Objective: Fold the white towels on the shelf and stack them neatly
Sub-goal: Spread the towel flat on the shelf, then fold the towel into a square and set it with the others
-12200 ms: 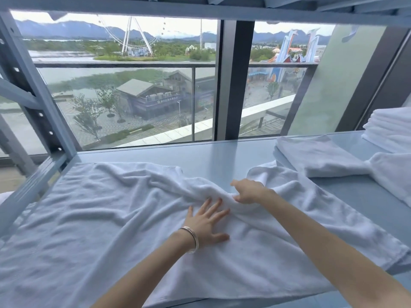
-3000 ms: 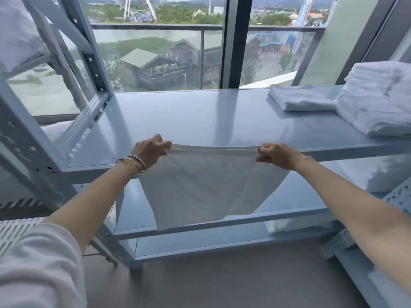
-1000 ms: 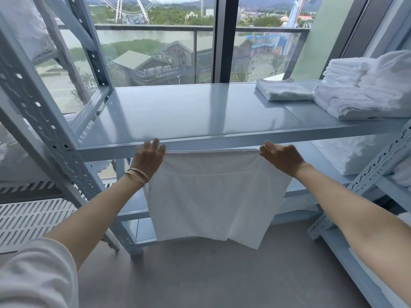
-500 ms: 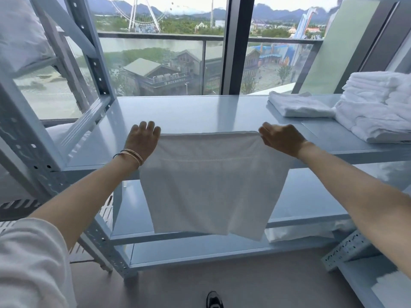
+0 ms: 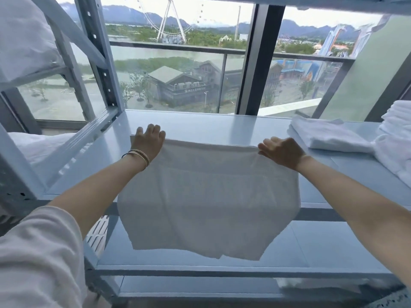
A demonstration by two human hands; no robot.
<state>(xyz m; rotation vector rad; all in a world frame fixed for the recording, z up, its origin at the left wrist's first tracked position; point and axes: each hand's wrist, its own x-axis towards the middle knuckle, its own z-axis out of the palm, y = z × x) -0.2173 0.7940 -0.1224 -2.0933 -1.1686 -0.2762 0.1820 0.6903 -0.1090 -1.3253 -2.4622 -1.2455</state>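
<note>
The plain white terry towel [image 5: 206,196] carried no pattern, only a faint woven band across its middle. The painted metal shelf [image 5: 200,125] under it was pale blue-grey and glossy, and its perforated upright post [image 5: 100,63] was the same blue-grey, dotted with dark holes. The folded white towel [image 5: 324,136] and the stack of white towels [image 5: 398,141] at the right were plain white too. Thin gold bangles [image 5: 136,155] ringed the left wrist, and the loose sleeve [image 5: 37,256] was off-white. The window frame bar [image 5: 255,58] was black.
</note>
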